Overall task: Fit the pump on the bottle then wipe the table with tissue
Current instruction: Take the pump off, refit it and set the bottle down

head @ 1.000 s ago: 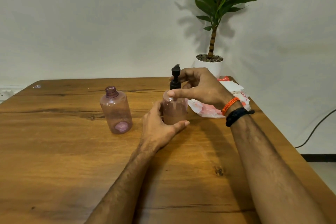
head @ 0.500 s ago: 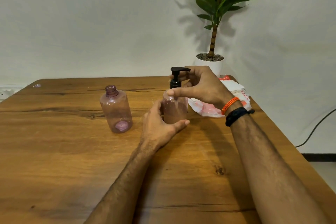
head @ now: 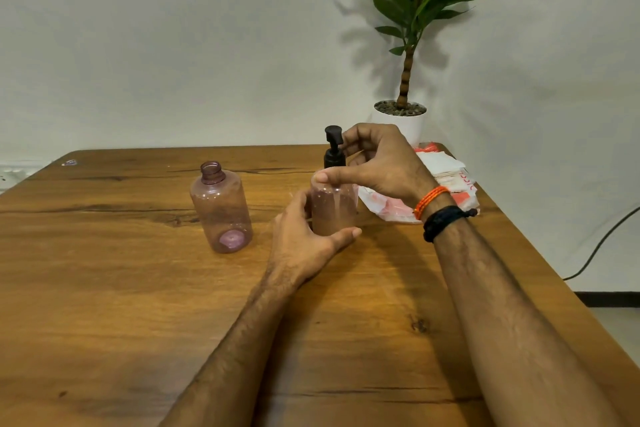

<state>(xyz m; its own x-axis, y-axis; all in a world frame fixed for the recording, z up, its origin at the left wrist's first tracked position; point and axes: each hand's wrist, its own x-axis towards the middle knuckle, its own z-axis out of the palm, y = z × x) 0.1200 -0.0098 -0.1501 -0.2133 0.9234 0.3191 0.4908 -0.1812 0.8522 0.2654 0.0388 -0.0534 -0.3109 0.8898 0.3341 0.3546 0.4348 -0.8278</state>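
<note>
A pink see-through bottle [head: 334, 210] stands upright near the middle of the wooden table [head: 138, 305]. My left hand [head: 304, 239] grips its lower body from the left. A black pump [head: 333, 149] sits on the bottle's neck, its nozzle pointing toward me. My right hand [head: 377, 163] curls round the pump collar from the right, thumb across the bottle's shoulder. A pack of tissues [head: 436, 191], white and red, lies behind my right wrist.
A second pink bottle [head: 221, 208] with an open neck and no pump stands left of my hands. A potted plant [head: 405, 114] stands at the back right corner. A black cable [head: 602, 243] hangs beyond the table's right edge.
The pump head has turned on the neck: its nozzle pointed right half a second ago and now faces me. My right hand's fingers shifted round the collar. My left hand and the bottle stayed in place.
</note>
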